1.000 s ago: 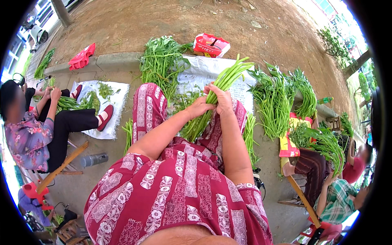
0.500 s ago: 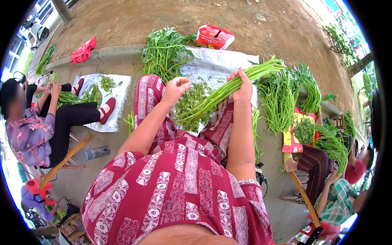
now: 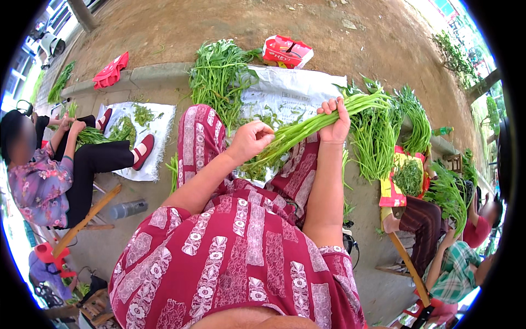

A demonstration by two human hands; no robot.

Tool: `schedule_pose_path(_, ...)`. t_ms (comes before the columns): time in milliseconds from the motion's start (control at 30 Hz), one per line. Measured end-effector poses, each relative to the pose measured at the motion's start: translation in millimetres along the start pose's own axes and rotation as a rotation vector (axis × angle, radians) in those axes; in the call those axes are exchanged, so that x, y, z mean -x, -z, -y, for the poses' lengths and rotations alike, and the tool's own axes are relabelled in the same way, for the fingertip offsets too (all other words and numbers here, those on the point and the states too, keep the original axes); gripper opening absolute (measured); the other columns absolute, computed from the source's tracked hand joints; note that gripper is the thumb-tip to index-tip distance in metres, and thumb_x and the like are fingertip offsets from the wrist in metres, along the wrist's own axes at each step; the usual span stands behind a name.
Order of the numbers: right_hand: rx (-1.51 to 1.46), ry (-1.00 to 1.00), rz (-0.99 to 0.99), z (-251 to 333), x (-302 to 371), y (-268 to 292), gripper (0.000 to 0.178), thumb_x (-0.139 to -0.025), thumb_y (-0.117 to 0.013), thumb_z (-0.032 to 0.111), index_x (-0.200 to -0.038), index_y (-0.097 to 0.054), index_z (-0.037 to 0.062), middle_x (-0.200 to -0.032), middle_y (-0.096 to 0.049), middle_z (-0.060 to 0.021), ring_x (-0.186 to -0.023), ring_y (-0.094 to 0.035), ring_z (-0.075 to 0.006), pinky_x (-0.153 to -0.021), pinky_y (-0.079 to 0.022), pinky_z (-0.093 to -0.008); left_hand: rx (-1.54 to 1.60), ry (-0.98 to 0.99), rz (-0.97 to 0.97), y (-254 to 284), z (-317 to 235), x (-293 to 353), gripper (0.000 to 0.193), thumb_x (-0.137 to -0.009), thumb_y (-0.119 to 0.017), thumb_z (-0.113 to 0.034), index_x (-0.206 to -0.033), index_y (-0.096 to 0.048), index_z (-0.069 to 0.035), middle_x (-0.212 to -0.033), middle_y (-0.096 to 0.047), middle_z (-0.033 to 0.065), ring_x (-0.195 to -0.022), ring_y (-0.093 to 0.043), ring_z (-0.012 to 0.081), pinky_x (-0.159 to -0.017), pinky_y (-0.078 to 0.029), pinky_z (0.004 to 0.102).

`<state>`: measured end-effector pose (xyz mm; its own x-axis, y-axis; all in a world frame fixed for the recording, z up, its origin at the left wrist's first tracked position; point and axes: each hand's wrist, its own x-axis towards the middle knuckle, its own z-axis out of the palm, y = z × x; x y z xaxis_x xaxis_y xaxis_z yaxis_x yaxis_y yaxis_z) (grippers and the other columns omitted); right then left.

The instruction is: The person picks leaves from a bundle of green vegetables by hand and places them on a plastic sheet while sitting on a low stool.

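Observation:
My right hand [image 3: 335, 122] is wrapped round a bundle of long green vegetable stems [image 3: 298, 131]. The bundle slants from the upper right down toward my lap, its lower end partly behind my left hand. My left hand [image 3: 252, 141] has its fingers pinched together beside that lower part of the bundle; whatever the fingertips hold is too small to make out. Plucked leaves [image 3: 255, 170] lie in a loose heap between my knees, on a white woven sheet [image 3: 296, 82].
A pile of leafy stems [image 3: 216, 77] lies beyond my left knee, and another [image 3: 372, 137] lies to the right. At the sheet's far edge stands a red and white bag [image 3: 287, 52]. Seated people with greens are on both sides. A grey bottle [image 3: 129, 209] lies at the left.
My left hand has moved right and down, from above the leaf heap to the stems. The right hand and bundle have shifted slightly right, and the bundle lies at a flatter slant.

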<state>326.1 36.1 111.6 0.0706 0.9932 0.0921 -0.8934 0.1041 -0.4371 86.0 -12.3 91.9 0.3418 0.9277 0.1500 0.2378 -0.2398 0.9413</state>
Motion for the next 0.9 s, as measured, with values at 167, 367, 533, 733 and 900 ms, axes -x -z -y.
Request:
schedule_pose_path(167,0.005,0.012,-0.025,3,0,6,0.007,-0.088,-0.051,0.018,-0.090,-0.048,0.0121,-0.069,-0.043,0.0011,-0.062,-0.042,-0.0130,-0.064,-0.041,-0.0314,-0.365,-0.185,0.023,-6,-5,7,0.020,-0.070,-0.067,-0.013,-0.086,-0.061,-0.001,-0.072,-0.055,0.0086,-0.068,-0.056,0.0195,-0.062,-0.046,0.0281)
schedule_pose_path(367,0.028,0.034,-0.065,4,-1,10,0.009,-0.087,-0.053,0.018,-0.090,-0.048,0.0114,-0.069,-0.046,0.0004,-0.063,-0.044,-0.0137,-0.065,-0.041,-0.0324,-0.349,-0.183,-0.037,-9,-4,11,0.017,-0.070,-0.064,-0.015,-0.081,-0.061,-0.002,-0.072,-0.059,0.0115,-0.068,-0.057,0.0268,-0.063,-0.045,0.0351)
schedule_pose_path(533,0.024,0.046,-0.128,4,-4,15,0.011,-0.086,-0.054,0.017,-0.092,-0.048,0.0105,-0.069,-0.047,0.0000,-0.062,-0.045,-0.0143,-0.065,-0.041,-0.0329,-0.457,-0.298,-0.063,-1,-7,11,0.012,-0.072,-0.063,-0.012,-0.078,-0.062,-0.001,-0.073,-0.060,0.0113,-0.068,-0.058,0.0266,-0.062,-0.046,0.0337)
schedule_pose_path(733,0.031,0.055,-0.150,1,-5,15,0.011,-0.085,-0.054,0.016,-0.093,-0.048,0.0099,-0.069,-0.048,-0.0006,-0.062,-0.046,-0.0148,-0.065,-0.041,-0.0333,-0.562,-0.370,-0.052,1,-4,9,0.006,-0.074,-0.058,-0.009,-0.077,-0.061,-0.003,-0.072,-0.058,0.0105,-0.071,-0.055,0.0281,-0.065,-0.045,0.0363)
schedule_pose_path(900,0.061,0.062,-0.155,0,-4,10,0.010,-0.085,-0.055,0.015,-0.092,-0.049,0.0102,-0.068,-0.049,-0.0009,-0.061,-0.046,-0.0151,-0.064,-0.042,-0.0332,-0.593,-0.318,-0.066,0,0,8,0.006,-0.075,-0.055,-0.009,-0.072,-0.056,-0.004,-0.071,-0.056,0.0113,-0.071,-0.054,0.0288,-0.064,-0.043,0.0369)
